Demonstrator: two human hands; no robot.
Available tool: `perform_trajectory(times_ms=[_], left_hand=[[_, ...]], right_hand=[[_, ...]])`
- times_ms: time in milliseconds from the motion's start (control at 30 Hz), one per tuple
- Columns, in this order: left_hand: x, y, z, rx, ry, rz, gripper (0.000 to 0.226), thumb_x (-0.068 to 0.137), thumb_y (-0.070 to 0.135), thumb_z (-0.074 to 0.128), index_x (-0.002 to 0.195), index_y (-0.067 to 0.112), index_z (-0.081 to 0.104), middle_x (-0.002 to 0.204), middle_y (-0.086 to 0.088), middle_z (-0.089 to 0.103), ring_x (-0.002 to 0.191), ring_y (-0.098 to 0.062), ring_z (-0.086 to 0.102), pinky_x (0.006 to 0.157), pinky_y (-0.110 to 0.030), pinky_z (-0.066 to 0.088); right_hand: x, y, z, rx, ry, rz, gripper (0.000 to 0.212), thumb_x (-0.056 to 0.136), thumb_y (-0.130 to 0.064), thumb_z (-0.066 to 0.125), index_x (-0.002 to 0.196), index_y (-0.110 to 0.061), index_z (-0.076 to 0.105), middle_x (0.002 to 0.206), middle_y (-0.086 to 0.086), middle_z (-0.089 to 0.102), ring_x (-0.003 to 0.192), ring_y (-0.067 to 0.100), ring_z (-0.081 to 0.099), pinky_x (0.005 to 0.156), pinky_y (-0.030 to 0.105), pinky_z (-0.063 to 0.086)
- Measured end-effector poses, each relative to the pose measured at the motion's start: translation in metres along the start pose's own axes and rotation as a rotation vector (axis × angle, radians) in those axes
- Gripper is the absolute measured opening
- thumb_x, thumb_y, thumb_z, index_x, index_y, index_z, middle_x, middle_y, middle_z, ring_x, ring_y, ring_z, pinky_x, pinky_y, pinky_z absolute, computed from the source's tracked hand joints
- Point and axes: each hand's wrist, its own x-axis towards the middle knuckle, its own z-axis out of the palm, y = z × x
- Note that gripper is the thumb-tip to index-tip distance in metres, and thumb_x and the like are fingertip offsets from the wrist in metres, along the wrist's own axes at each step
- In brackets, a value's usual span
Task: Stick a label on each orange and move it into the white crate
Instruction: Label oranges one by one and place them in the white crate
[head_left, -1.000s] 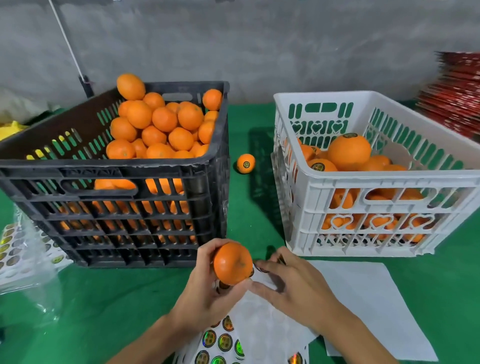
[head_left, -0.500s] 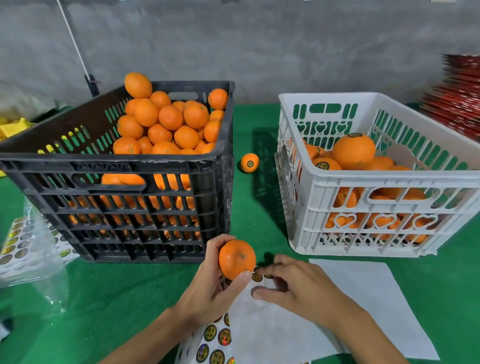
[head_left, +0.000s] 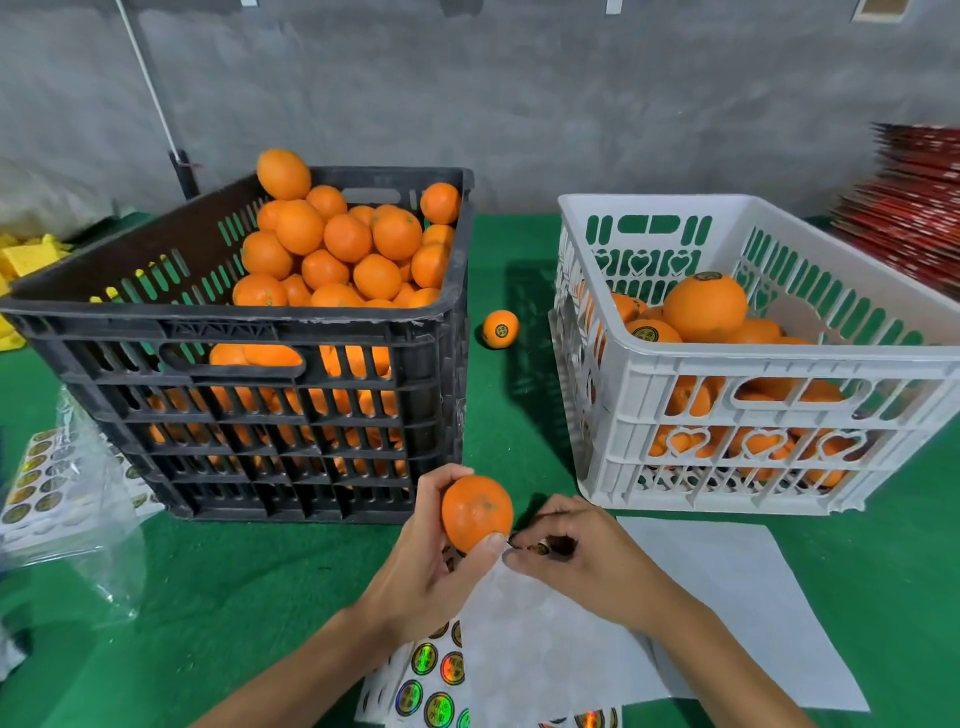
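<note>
the left hand (head_left: 426, 566) grips an orange (head_left: 477, 512); the right hand (head_left: 571, 556) pinches a label (head_left: 542, 546). the label could fold onto itself if pressed on crooked.

- The left hand (head_left: 415, 566) grips an orange (head_left: 477, 512) above the sticker sheet (head_left: 431, 675).
- The right hand (head_left: 576, 558) pinches a label (head_left: 540, 546) just beside it.
- A black crate (head_left: 249, 415) and a white crate (head_left: 753, 431) both hold oranges.
- One labelled orange (head_left: 500, 329) lies between them.
</note>
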Motion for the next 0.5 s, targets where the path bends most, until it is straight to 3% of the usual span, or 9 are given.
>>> perform_trajectory(times_ms=[100, 300, 400, 500], left_hand=[[0.000, 0.003, 0.001, 0.009, -0.008, 0.010, 0.078, 0.089, 0.058, 0.073, 0.147, 0.037, 0.025, 0.118, 0.022, 0.051, 0.100, -0.026, 0.069, 0.082, -0.048, 0.061], [0.002, 0.001, 0.002, 0.043, -0.020, 0.005, 0.078, 0.089, 0.060, 0.072, 0.146, 0.037, 0.025, 0.116, 0.023, 0.051, 0.097, -0.024, 0.069, 0.078, -0.048, 0.062], [0.005, 0.000, 0.003, 0.074, -0.014, -0.004, 0.076, 0.088, 0.063, 0.071, 0.144, 0.039, 0.026, 0.116, 0.025, 0.049, 0.096, -0.023, 0.069, 0.077, -0.044, 0.062], [0.008, 0.000, 0.004, 0.130, -0.007, 0.008, 0.074, 0.088, 0.066, 0.069, 0.144, 0.043, 0.025, 0.116, 0.031, 0.049, 0.098, -0.012, 0.069, 0.077, -0.027, 0.060]], right_hand=[[0.003, -0.005, 0.005, 0.075, 0.050, 0.074, 0.009, 0.084, -0.040, 0.083, 0.084, -0.031, 0.080, 0.087, -0.010, 0.064, 0.089, 0.007, 0.061, 0.083, 0.037, 0.052], [0.003, -0.013, 0.008, 0.139, 0.110, 0.150, 0.007, 0.089, -0.025, 0.079, 0.082, -0.026, 0.080, 0.086, -0.006, 0.068, 0.083, 0.011, 0.065, 0.082, 0.038, 0.054], [0.002, -0.023, 0.009, 0.267, 0.329, 0.129, 0.012, 0.092, -0.020, 0.077, 0.082, -0.028, 0.080, 0.086, -0.006, 0.070, 0.083, 0.010, 0.066, 0.080, 0.030, 0.054], [0.002, -0.035, 0.005, 0.420, 0.515, 0.017, 0.002, 0.088, -0.028, 0.080, 0.087, -0.028, 0.079, 0.083, -0.004, 0.064, 0.077, 0.015, 0.058, 0.072, 0.022, 0.049]])
